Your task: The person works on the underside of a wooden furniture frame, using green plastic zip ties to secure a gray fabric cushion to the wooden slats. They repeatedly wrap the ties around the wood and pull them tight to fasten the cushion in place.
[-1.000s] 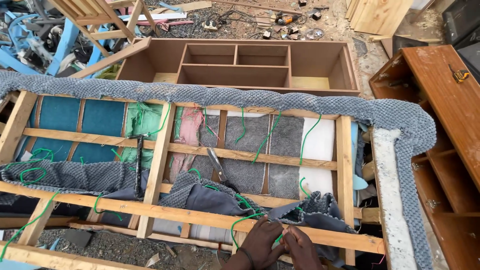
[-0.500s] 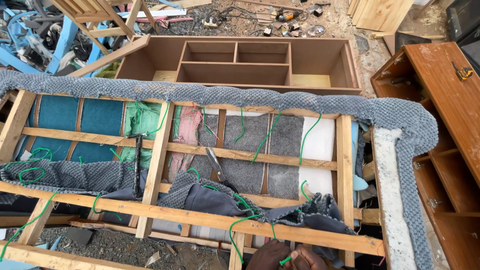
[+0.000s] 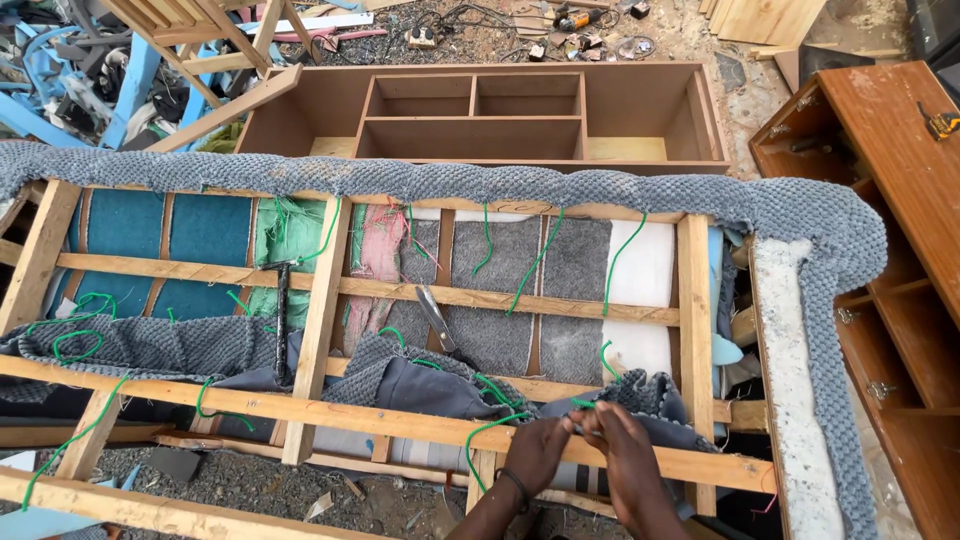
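Both hands — left, right — pinch a green cord at the sofa frame, fingertips overlapping, wrists cut off.

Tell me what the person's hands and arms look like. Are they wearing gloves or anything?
No gloves. Both hands are bare, the left hand and the right hand, and so are the forearms, with no sleeves showing in the picture. The one thing worn is a thin dark band around the left wrist. No rings or watch can be seen.
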